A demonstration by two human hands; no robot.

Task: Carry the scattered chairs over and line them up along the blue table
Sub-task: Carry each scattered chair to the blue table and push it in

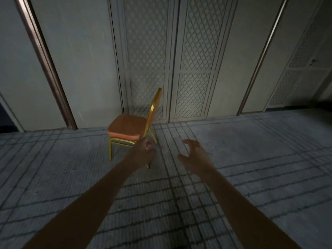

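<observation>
Reaches forward with both bare arms toward a lone chair [127, 130], orange-cushioned on a gold metal frame, upright on the grey grid-patterned carpet [251, 159] near its far edge, just before a pair of lattice-panelled doors [177, 60]. Shows the seat turned left and the backrest edge-on at the right. Holds the left hand [143, 151] out with fingers loosely curled and nothing in its grasp, overlapping the chair's near rear leg in the view; cannot tell whether touching it. Spreads the right hand [194, 155] just right of the chair, fingers apart and bent claw-like, clear of the frame and gripping nothing. Behind, pale wall panels and brown trim strips [45, 65] in dim light.
</observation>
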